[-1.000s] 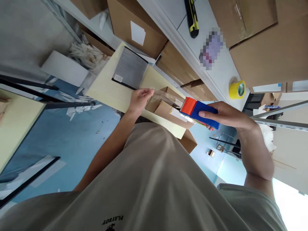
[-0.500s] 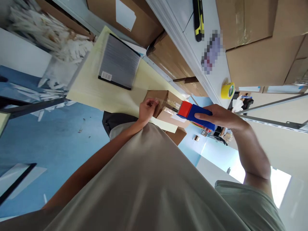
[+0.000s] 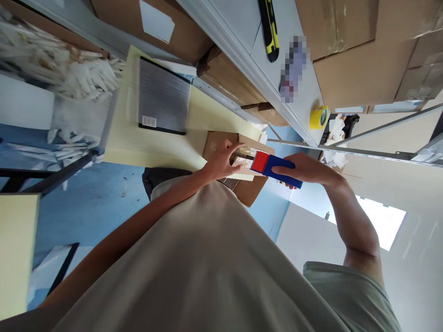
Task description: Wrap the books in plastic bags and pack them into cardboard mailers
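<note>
A small cardboard box [image 3: 221,140] lies on the pale yellow tabletop, with shiny clear tape [image 3: 245,151] across it. My left hand [image 3: 221,160] is curved over the box, thumb and forefinger apart on either side of the taped strip, gripping it. My right hand [image 3: 304,169] is wrapped around a blue and red tape dispenser [image 3: 277,167]. The dispenser's red end rests at the box, close to my left fingertips. How far the tape runs beneath the dispenser is hidden.
A dark flat panel with a barcode label [image 3: 164,99] lies on the yellow tabletop [image 3: 121,147]. The grey shelf [image 3: 242,41] above holds a black and yellow box cutter [image 3: 269,30], a yellow tape roll [image 3: 319,117] and large cartons [image 3: 360,69]. Another box [image 3: 252,190] is below.
My left hand has moved right along the box and opened from a pinch to a wider grip beside the tape. The dispenser has stayed close to the box. The view has shifted.
</note>
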The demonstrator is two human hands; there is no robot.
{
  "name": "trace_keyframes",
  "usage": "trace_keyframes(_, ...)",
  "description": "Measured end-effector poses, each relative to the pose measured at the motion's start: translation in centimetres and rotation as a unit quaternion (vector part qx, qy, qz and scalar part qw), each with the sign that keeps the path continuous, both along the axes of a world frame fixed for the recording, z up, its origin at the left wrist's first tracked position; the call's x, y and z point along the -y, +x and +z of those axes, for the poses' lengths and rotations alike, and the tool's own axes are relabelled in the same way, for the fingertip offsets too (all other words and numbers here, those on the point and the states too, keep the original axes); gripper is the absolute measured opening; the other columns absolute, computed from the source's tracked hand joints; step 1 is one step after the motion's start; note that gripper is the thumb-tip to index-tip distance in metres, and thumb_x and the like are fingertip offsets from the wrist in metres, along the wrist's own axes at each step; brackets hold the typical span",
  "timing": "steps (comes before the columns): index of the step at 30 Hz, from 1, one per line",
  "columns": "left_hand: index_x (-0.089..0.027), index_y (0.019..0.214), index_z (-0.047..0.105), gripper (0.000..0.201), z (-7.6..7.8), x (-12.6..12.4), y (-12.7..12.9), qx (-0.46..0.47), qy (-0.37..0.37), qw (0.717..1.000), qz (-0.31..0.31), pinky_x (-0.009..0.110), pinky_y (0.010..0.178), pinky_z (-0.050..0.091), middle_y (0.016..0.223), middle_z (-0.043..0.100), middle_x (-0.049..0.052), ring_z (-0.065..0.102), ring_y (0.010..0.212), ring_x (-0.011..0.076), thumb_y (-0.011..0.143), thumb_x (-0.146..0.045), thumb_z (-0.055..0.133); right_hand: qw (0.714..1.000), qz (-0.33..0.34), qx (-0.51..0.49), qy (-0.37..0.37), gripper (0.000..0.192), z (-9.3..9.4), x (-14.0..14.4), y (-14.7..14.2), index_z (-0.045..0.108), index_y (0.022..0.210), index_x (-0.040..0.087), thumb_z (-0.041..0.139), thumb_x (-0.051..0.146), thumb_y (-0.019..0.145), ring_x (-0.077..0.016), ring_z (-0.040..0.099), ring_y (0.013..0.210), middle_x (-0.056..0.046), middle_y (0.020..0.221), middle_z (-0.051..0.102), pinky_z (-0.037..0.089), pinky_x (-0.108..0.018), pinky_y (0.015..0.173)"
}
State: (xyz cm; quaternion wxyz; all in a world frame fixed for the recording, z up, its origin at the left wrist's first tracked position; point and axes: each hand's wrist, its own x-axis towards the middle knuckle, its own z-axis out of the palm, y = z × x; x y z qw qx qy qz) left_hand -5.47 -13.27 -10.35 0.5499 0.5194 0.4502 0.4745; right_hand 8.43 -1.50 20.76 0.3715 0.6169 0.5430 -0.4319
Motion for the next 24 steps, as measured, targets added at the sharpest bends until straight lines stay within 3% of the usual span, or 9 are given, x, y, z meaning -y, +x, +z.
trace_keyframes(3, -0.030, 0.160, 0.072, 0.071, 0.0, -0.6, -0.1, -0.031, -0.003, 0.999, -0.044, 0.044, 0.102, 0.061, 0.120, 0.064, 0.008, 0.067, 0.103, 0.0280, 0.091, -0.025, 0.088, 1.000, 0.003, -0.008, 0.010, 0.071, 0.4, 0.6, -0.7, 0.077, 0.081, 0.023, 0.082, 0.093, 0.090, -0.0157, 0.068, 0.049, -0.004, 0.065, 0.078, 0.056, -0.029, 0.050)
trace_keyframes(8, -0.031, 0.162, 0.071, 0.066, -0.8, -0.3, 0.1, -0.062, 0.019, 0.996, -0.068, 0.042, 0.101, 0.059, 0.112, 0.064, 0.008, 0.066, 0.106, 0.0295, 0.097, -0.019, 0.077, 0.999, 0.046, 0.000, 0.007, 0.074, 0.6, 1.4, -1.4, 0.075, 0.081, 0.023, 0.070, 0.095, 0.098, -0.0167, 0.074, 0.055, -0.002, 0.067, 0.078, 0.054, -0.029, 0.057)
trace_keyframes(14, -0.027, 0.143, 0.079, 0.050, -1.8, -0.9, -0.1, -0.083, 0.022, 0.993, -0.074, 0.041, 0.101, 0.057, 0.113, 0.067, 0.008, 0.070, 0.108, 0.0306, 0.094, -0.024, 0.087, 0.995, 0.095, 0.013, 0.034, 0.079, 0.1, 1.9, -0.3, 0.071, 0.077, 0.024, 0.065, 0.099, 0.099, -0.0177, 0.070, 0.057, -0.003, 0.064, 0.074, 0.050, -0.032, 0.061)
trace_keyframes(20, -0.026, 0.130, 0.079, 0.043, -1.9, -1.2, -0.5, -0.105, -0.012, 0.994, -0.043, 0.039, 0.101, 0.057, 0.114, 0.074, 0.005, 0.072, 0.101, 0.0263, 0.091, -0.029, 0.095, 0.992, 0.122, -0.009, 0.039, 0.077, -1.1, 0.2, 4.7, 0.073, 0.074, 0.026, 0.073, 0.100, 0.094, -0.0196, 0.067, 0.056, -0.004, 0.061, 0.070, 0.047, -0.035, 0.058)
trace_keyframes(24, -0.026, 0.130, 0.081, 0.048, -1.6, -1.1, -0.5, -0.130, -0.019, 0.991, -0.017, 0.039, 0.101, 0.059, 0.113, 0.076, 0.005, 0.072, 0.101, 0.0258, 0.086, -0.027, 0.099, 0.989, 0.138, -0.047, 0.026, 0.076, -5.1, -2.0, 10.0, 0.075, 0.071, 0.025, 0.077, 0.099, 0.090, -0.0203, 0.067, 0.056, -0.004, 0.059, 0.070, 0.048, -0.037, 0.059)
